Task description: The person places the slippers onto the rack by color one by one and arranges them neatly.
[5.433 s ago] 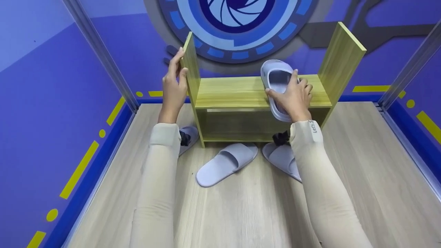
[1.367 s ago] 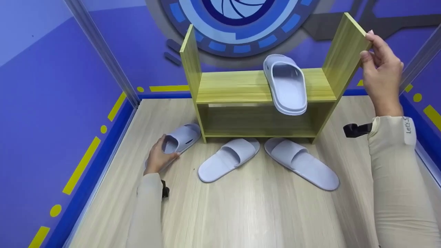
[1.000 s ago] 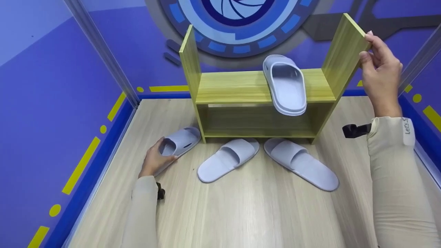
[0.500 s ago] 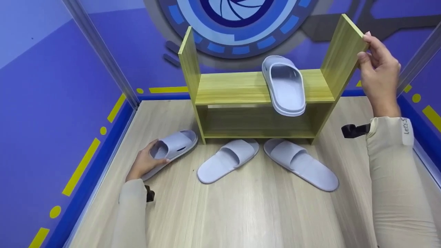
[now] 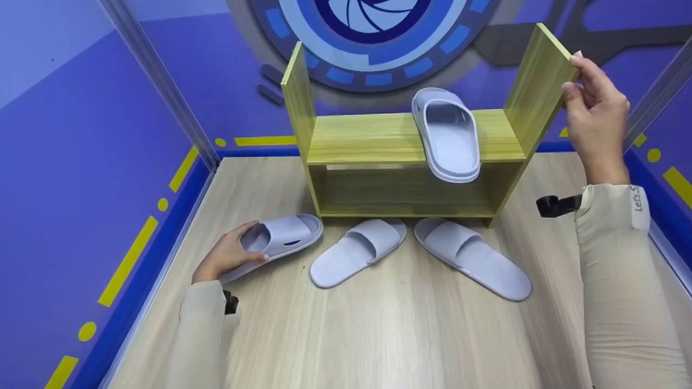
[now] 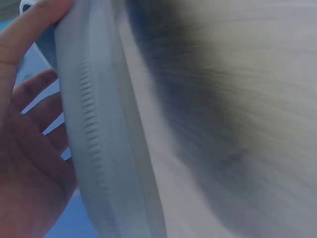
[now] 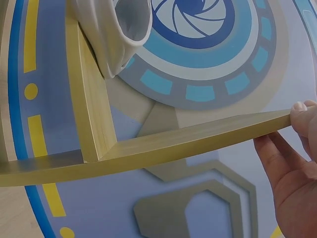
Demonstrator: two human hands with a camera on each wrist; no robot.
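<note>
My left hand (image 5: 230,253) grips a pale grey closed-toe slipper (image 5: 289,233) by its heel half at the shoe rack's left front corner; its toe points right and slightly away. In the left wrist view the thumb lies over the slipper's (image 6: 106,124) side edge. Whether the sole touches the floor I cannot tell. My right hand (image 5: 599,116) pinches the top front corner of the wooden shoe rack's right side panel (image 5: 540,89). A matching slipper (image 5: 453,143) sits on the upper shelf (image 5: 367,138), right of middle, its heel overhanging the front edge.
Two open-toe slide slippers (image 5: 357,251) lie on the floor before the rack; the right slide (image 5: 478,259) angles the other way. Below the upper shelf is a lower shelf (image 5: 400,194). Blue printed walls (image 5: 108,178) enclose the floor (image 5: 378,335).
My right hand has let go of the shelf slipper and moved to the right panel. My left hand left the left panel, took the floor slipper, drew it nearer and turned its toe rightward.
</note>
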